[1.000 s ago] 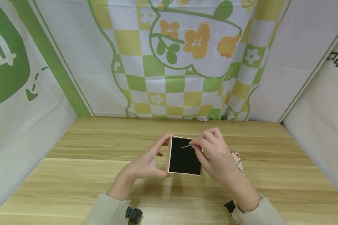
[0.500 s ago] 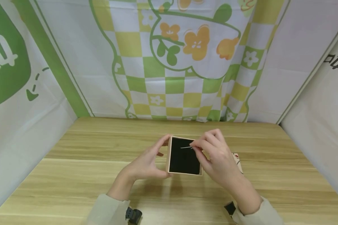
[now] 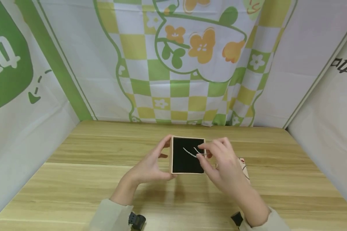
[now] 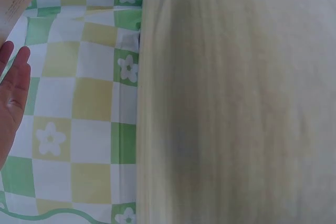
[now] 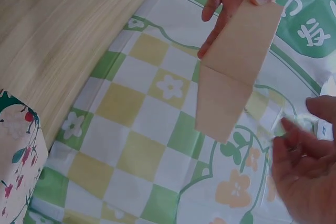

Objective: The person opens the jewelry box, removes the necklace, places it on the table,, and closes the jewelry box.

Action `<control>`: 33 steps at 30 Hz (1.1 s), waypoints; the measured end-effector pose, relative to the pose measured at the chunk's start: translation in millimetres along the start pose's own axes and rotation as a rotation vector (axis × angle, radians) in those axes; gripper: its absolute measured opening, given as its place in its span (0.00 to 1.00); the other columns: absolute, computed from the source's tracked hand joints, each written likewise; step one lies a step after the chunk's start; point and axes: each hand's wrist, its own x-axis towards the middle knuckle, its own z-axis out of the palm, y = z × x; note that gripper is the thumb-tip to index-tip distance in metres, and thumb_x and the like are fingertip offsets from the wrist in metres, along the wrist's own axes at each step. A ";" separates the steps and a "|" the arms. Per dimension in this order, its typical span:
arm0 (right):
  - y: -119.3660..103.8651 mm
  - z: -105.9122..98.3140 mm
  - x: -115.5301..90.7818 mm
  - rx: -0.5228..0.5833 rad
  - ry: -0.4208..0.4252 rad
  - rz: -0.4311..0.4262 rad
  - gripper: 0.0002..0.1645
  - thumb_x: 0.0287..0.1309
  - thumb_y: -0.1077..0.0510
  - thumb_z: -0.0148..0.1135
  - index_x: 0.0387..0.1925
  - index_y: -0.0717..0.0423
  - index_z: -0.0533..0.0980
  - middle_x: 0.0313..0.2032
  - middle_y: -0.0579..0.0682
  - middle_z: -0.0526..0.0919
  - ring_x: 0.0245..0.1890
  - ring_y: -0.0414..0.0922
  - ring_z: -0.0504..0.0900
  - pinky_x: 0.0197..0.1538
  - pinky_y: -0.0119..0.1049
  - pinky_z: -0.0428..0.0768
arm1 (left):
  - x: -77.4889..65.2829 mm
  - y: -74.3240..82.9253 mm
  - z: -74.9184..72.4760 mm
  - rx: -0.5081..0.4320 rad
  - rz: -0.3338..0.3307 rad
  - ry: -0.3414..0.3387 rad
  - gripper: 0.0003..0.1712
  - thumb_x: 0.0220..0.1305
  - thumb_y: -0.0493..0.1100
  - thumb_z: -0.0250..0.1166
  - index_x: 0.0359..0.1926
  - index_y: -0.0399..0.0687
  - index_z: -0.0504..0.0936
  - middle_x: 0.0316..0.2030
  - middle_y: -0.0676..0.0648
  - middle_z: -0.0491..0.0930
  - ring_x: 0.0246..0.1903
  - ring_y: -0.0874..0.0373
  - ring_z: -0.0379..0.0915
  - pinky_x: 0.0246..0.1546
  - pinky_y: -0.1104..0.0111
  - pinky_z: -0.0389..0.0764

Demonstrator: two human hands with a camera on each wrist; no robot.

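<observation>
Landmark = small box (image 3: 188,155), held up off the wooden table (image 3: 75,179), roughly over its middle.

Nearest the camera: two pale sleeves at the bottom edge of the head view, one below-left of the box, one below-right.

Left hand (image 3: 150,166) is on the box's left side. Thumb clamps the near-left corner, fingers curl round the far-left edge, so it's a firm grip on the box. The right wrist view confirms this: fingertips on the top edge of the plain tan cardboard outer face (image 5: 236,72).

The box's open face is tilted toward the head camera. It has a black lining and a tan rim.

Right hand (image 3: 222,166) is at the box's right edge. Thumb and forefinger are pinched together on the end of a thin silver chain (image 3: 191,151). The rest of the chain lies across the black lining in the upper-right part of the box as two short pale strands. Can't tell clasp or links, too fine. In the right wrist view, the fingertips hold something small and pale, blurred.

Right of the box, mostly hidden behind the right hand: a floral-print lid or pouch (image 3: 244,166) lying on the table. Which of the two, I can't tell. The right wrist view shows its white fabric-like surface with red and green flowers (image 5: 16,161).

Behind the box: the table's far edge, then a backdrop cloth (image 3: 179,64) in green, yellow and white checks with orange flowers. White side panels stand left and right of it.
</observation>
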 end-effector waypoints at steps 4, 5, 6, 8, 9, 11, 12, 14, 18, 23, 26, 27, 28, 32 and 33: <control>-1.2 1.1 -1.2 -0.159 -0.141 0.195 0.14 0.55 0.57 0.72 0.41 0.62 0.84 0.28 0.48 0.79 0.36 0.44 0.68 0.38 0.34 0.71 | 0.0 0.0 -0.3 -0.017 0.009 0.011 0.63 0.39 0.35 0.79 0.74 0.58 0.54 0.66 0.50 0.67 0.67 0.52 0.62 0.60 0.47 0.74; -1.7 1.5 -0.7 -0.196 -0.178 0.221 0.14 0.55 0.57 0.73 0.40 0.61 0.84 0.29 0.48 0.80 0.36 0.44 0.68 0.38 0.35 0.72 | -0.2 -0.1 -0.4 -0.018 0.009 0.010 0.63 0.39 0.35 0.79 0.74 0.58 0.54 0.66 0.50 0.67 0.67 0.52 0.62 0.60 0.47 0.74; -1.6 2.1 -0.4 -0.225 -0.206 0.230 0.12 0.54 0.58 0.73 0.38 0.61 0.84 0.30 0.49 0.80 0.36 0.46 0.69 0.38 0.36 0.73 | -0.5 -0.5 -0.4 -0.017 0.008 0.007 0.63 0.39 0.35 0.79 0.74 0.58 0.54 0.66 0.50 0.67 0.67 0.51 0.62 0.61 0.46 0.74; -1.2 3.2 0.0 -0.274 -0.226 0.215 0.08 0.52 0.61 0.74 0.33 0.61 0.84 0.30 0.50 0.80 0.37 0.50 0.70 0.39 0.39 0.74 | -0.9 -1.7 -0.2 -0.015 0.003 0.004 0.63 0.39 0.35 0.79 0.74 0.58 0.53 0.67 0.50 0.67 0.67 0.51 0.62 0.61 0.46 0.74; -0.9 3.5 0.0 -0.290 -0.222 0.199 0.06 0.50 0.64 0.74 0.32 0.60 0.84 0.29 0.51 0.79 0.37 0.51 0.70 0.40 0.40 0.74 | -0.9 -2.1 -0.1 -0.014 0.002 0.003 0.63 0.39 0.35 0.79 0.74 0.58 0.53 0.67 0.50 0.66 0.68 0.51 0.62 0.61 0.45 0.74; 0.4 4.6 -0.2 -0.305 -0.191 0.165 0.06 0.48 0.69 0.73 0.28 0.60 0.82 0.27 0.50 0.78 0.36 0.53 0.70 0.40 0.40 0.74 | -0.9 -3.0 0.1 -0.014 0.002 0.003 0.63 0.39 0.35 0.79 0.74 0.57 0.53 0.67 0.50 0.66 0.68 0.50 0.61 0.61 0.46 0.74; 1.5 5.5 -0.4 -0.299 -0.170 0.151 0.06 0.48 0.70 0.72 0.27 0.60 0.82 0.26 0.50 0.77 0.35 0.52 0.70 0.39 0.39 0.73 | -0.8 -3.3 0.2 -0.016 0.002 0.003 0.63 0.39 0.35 0.79 0.74 0.57 0.53 0.67 0.50 0.66 0.68 0.50 0.61 0.61 0.45 0.74; 3.1 6.8 -1.1 -0.265 -0.125 0.129 0.07 0.48 0.71 0.72 0.26 0.58 0.82 0.25 0.48 0.76 0.33 0.50 0.69 0.37 0.37 0.71 | -0.5 -3.5 0.0 -0.018 0.005 0.005 0.63 0.39 0.35 0.79 0.74 0.58 0.54 0.67 0.50 0.66 0.68 0.50 0.61 0.61 0.46 0.74; 6.5 10.0 -3.2 -0.168 -0.024 0.092 0.07 0.49 0.69 0.72 0.28 0.57 0.83 0.25 0.46 0.78 0.30 0.45 0.65 0.34 0.33 0.66 | 0.6 -3.2 -0.2 -0.012 0.008 0.006 0.63 0.39 0.36 0.79 0.74 0.58 0.54 0.67 0.50 0.66 0.67 0.51 0.62 0.61 0.49 0.74; 7.9 13.6 -7.4 -0.111 0.069 0.049 0.07 0.48 0.69 0.73 0.29 0.56 0.83 0.22 0.44 0.73 0.30 0.42 0.65 0.33 0.30 0.65 | 1.0 -2.9 0.8 0.003 0.005 0.003 0.64 0.39 0.35 0.79 0.75 0.57 0.53 0.67 0.50 0.67 0.67 0.52 0.62 0.61 0.51 0.75; 8.0 14.4 -7.8 -0.082 0.101 0.049 0.09 0.48 0.70 0.73 0.29 0.56 0.83 0.22 0.44 0.74 0.30 0.41 0.66 0.33 0.28 0.66 | 0.8 -2.4 1.7 0.007 0.000 -0.006 0.64 0.39 0.35 0.80 0.75 0.56 0.53 0.67 0.50 0.67 0.68 0.52 0.62 0.61 0.51 0.75; 8.2 14.4 -7.6 -0.074 0.109 0.055 0.09 0.48 0.71 0.73 0.30 0.56 0.83 0.22 0.44 0.75 0.31 0.41 0.67 0.33 0.27 0.67 | 0.8 -2.3 2.0 0.008 -0.001 -0.009 0.64 0.39 0.35 0.80 0.75 0.55 0.53 0.67 0.50 0.67 0.68 0.52 0.62 0.61 0.51 0.74; 8.6 14.3 -7.5 -0.066 0.116 0.062 0.09 0.48 0.71 0.72 0.30 0.56 0.83 0.23 0.44 0.76 0.31 0.41 0.67 0.33 0.26 0.68 | 0.6 -2.0 2.4 0.008 -0.005 -0.013 0.64 0.39 0.35 0.80 0.75 0.55 0.52 0.67 0.50 0.66 0.68 0.52 0.62 0.62 0.51 0.74; 12.1 14.0 -8.2 -0.072 0.091 0.110 0.09 0.48 0.70 0.73 0.30 0.56 0.83 0.22 0.44 0.75 0.31 0.41 0.66 0.34 0.28 0.67 | -0.2 -1.4 3.9 0.016 -0.015 -0.013 0.66 0.39 0.36 0.79 0.76 0.54 0.51 0.68 0.49 0.65 0.69 0.53 0.61 0.63 0.53 0.74; 12.9 14.3 -8.7 -0.080 0.068 0.130 0.09 0.48 0.69 0.73 0.31 0.56 0.83 0.21 0.43 0.74 0.31 0.41 0.65 0.34 0.29 0.66 | -0.1 -1.3 4.2 0.016 -0.015 -0.012 0.66 0.38 0.36 0.79 0.76 0.54 0.51 0.68 0.49 0.65 0.69 0.53 0.61 0.63 0.54 0.74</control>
